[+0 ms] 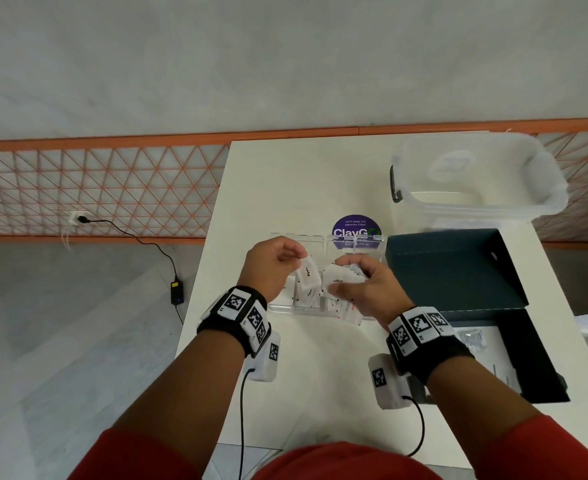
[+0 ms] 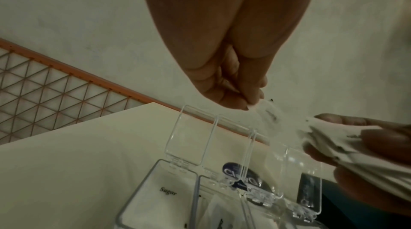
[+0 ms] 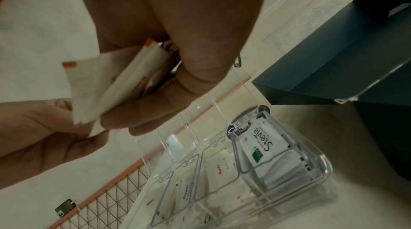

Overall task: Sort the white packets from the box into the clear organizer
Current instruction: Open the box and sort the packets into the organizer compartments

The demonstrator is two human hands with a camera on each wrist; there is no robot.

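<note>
Packets (image 1: 341,277): fanned stack gripped in right hand (image 1: 365,289), frame centre, for picking. Left hand (image 1: 272,259) pinches one packet (image 1: 308,271) above the open organizer (image 1: 372,247), ready for dropping.

Bright, even daylight in the head view, soft shadows only, edges bowed by the wide lens. Both wrist views dimmer, greenish and noisy. Motion blur on the held packets (image 3: 106,83); glare streaks on the clear organizer (image 2: 244,153) lids.
</note>
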